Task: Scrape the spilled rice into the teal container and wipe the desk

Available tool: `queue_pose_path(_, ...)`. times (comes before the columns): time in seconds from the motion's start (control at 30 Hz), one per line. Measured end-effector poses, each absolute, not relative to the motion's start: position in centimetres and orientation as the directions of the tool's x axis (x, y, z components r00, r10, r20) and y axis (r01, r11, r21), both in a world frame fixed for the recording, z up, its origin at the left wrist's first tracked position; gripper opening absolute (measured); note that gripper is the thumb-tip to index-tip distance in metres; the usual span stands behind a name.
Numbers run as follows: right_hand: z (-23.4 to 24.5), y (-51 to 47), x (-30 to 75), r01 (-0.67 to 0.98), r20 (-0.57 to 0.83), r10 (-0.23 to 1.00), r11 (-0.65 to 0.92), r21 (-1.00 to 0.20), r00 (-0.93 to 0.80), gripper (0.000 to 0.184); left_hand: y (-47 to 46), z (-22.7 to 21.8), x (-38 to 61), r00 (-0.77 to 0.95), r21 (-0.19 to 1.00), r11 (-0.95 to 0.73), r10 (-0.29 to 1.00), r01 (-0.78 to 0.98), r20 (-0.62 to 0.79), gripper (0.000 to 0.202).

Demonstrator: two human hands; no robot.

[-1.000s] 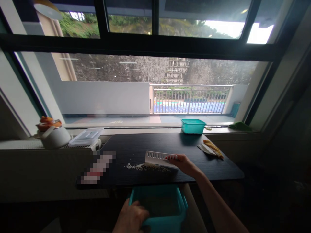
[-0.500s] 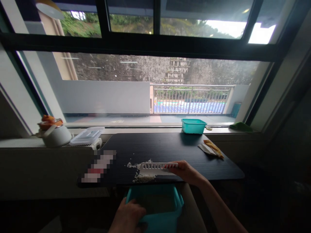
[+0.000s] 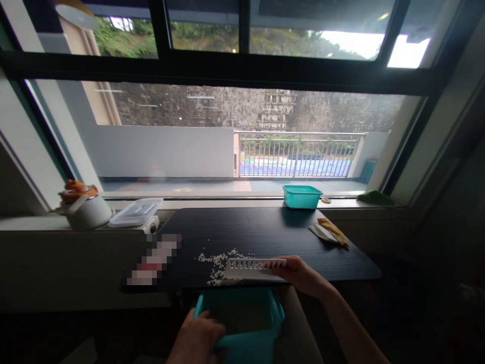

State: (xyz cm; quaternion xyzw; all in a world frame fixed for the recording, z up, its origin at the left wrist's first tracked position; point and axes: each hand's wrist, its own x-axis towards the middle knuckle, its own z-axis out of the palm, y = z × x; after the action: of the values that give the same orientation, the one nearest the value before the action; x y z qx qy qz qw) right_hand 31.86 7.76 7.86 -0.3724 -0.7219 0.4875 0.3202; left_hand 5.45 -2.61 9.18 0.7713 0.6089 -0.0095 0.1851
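Daylight from a wide window falls on a black table [image 3: 265, 227] set against the sill. Just below the table's near edge, the left hand [image 3: 199, 338] is closed on the rim of a teal bin [image 3: 242, 318], holding its open mouth under the tabletop. The right hand [image 3: 303, 275] is clamped around the red end of a white slotted scraper [image 3: 250, 268], which lies flat along the table's near edge with its long side toward the bin. White grains [image 3: 217, 260] are scattered on the table just behind and to the left of the scraper. A small clump sits at the very lip above the bin, and a looser patch lies a little farther in. By this layout the sweeping looks partly done, since the spill is small and gathered close to the edge but most visible grains are on the wood, not in the bin. What the bin holds is too dark to tell. A smaller teal tub [image 3: 302, 196] stands at the table's far edge, and a wrapper [image 3: 329, 230] lies at the table's right.
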Motion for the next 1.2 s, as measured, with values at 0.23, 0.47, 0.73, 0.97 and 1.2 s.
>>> queue_pose_path(0.23,8.2,6.7,32.5,0.2,0.078,0.842,0.215,-0.956,-0.533,0.041,-2.8,8.7,5.0,0.28,0.302,-0.209,0.935,0.93,-0.217,0.008)
queue_pose_path(0.47,8.2,7.5,32.1,0.231,0.123,0.885,0.248,-0.941,-0.45,0.04,-2.7,8.9,5.1,0.275,0.305,-0.199,0.933,0.931,-0.231,0.007)
queue_pose_path(0.73,8.3,6.1,32.8,0.216,0.087,0.878,0.21,-0.954,-0.472,0.042,-2.7,8.5,5.4,0.275,0.293,-0.206,0.937,0.934,-0.217,0.005)
queue_pose_path(0.97,7.0,8.0,36.6,0.315,0.227,0.961,0.267,-0.911,-0.158,0.048,-2.8,8.7,5.9,0.319,0.317,-0.248,0.927,0.915,-0.197,0.005)
queue_pose_path(1.2,6.2,8.0,36.8,0.36,0.257,0.959,0.282,-0.889,-0.115,0.043,-2.8,8.5,6.2,0.337,0.372,-0.252,0.923,0.894,-0.185,0.006)
